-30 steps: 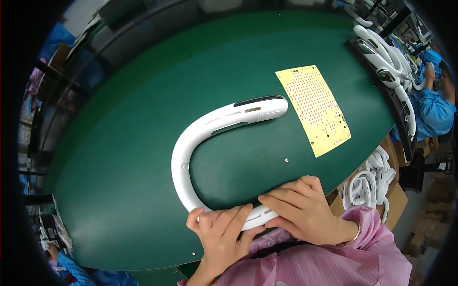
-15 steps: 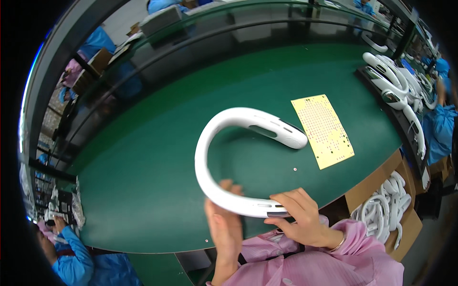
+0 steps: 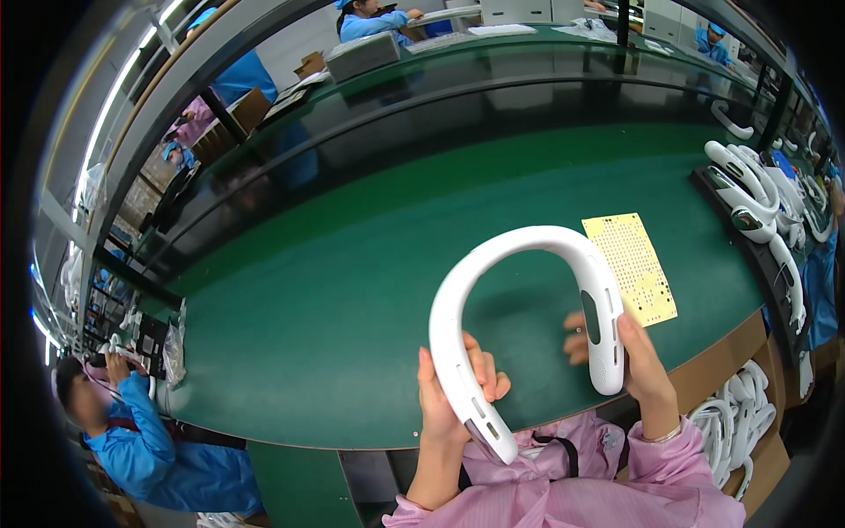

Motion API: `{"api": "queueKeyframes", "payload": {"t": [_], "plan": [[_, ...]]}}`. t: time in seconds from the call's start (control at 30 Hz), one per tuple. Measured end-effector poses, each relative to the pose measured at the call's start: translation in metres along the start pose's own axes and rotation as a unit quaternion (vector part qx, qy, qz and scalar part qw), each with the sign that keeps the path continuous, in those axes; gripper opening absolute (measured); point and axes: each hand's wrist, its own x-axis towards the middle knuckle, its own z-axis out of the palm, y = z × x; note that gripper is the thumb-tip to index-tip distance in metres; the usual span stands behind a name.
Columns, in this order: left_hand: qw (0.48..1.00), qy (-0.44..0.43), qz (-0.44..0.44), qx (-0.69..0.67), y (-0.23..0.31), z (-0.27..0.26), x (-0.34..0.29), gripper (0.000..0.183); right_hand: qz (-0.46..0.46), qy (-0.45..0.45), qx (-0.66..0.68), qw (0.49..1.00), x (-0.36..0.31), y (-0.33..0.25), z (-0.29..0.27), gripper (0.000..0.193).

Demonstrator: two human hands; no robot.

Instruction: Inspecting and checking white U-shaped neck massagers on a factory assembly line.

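A white U-shaped neck fan (image 3: pixel 447 326) is held up over the near edge of the green table, its two ends toward me. My left hand (image 3: pixel 453 392) is closed round its left arm, with the fingers curled through to the inner side. At the right arm, my right hand (image 3: pixel 647 365) has its thumb on the outer side and its fingers, slightly blurred, reaching behind to the inside. Dark oval vents and small slots show on the fan. Beyond the right arm lies a yellow perforated sheet (image 3: pixel 635 264), partly covered by the fan.
On the green table (image 3: pixel 334 352), a black tray (image 3: pixel 735 238) at the right edge carries several white neck fans (image 3: pixel 748 180). A cardboard box (image 3: pixel 717 356) of white fan parts (image 3: pixel 735 414) stands below at the right. A co-worker in blue (image 3: pixel 145 440) sits at the left.
The neck fan has turned so its opening faces me instead of right. My left hand has closed on one arm; my right hand has moved to the other. The head view has shifted.
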Motion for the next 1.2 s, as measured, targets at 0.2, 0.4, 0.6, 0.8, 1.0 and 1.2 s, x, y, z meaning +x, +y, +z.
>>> {"api": "queueKeyframes", "payload": {"t": [0.2,0.4,0.6,0.8,1.0,1.2], "plan": [[1.0,-0.016,-0.012,0.007,0.002,0.002,0.0,0.042,0.028,-0.027,0.13,0.991,-0.009,0.02,-0.004,0.062],[0.998,0.024,-0.033,0.05,0.01,0.004,-0.004,0.044,0.013,-0.031,0.137,0.99,-0.012,0.023,-0.002,0.061],[0.998,0.04,-0.04,0.038,0.011,0.0,0.0,0.042,0.023,-0.005,0.097,0.995,-0.017,0.026,0.002,0.063],[0.997,0.027,-0.068,0.001,0.013,-0.005,0.006,0.04,0.014,0.007,0.076,0.997,-0.021,0.017,0.007,0.057],[0.996,-0.024,-0.071,-0.058,0.015,-0.009,0.003,0.045,0.0,-0.008,0.079,0.997,-0.022,0.008,0.009,0.056],[0.998,-0.021,-0.059,-0.024,0.013,-0.006,0.002,0.041,-0.011,-0.018,0.086,0.996,-0.026,0.012,0.003,0.055]]}}
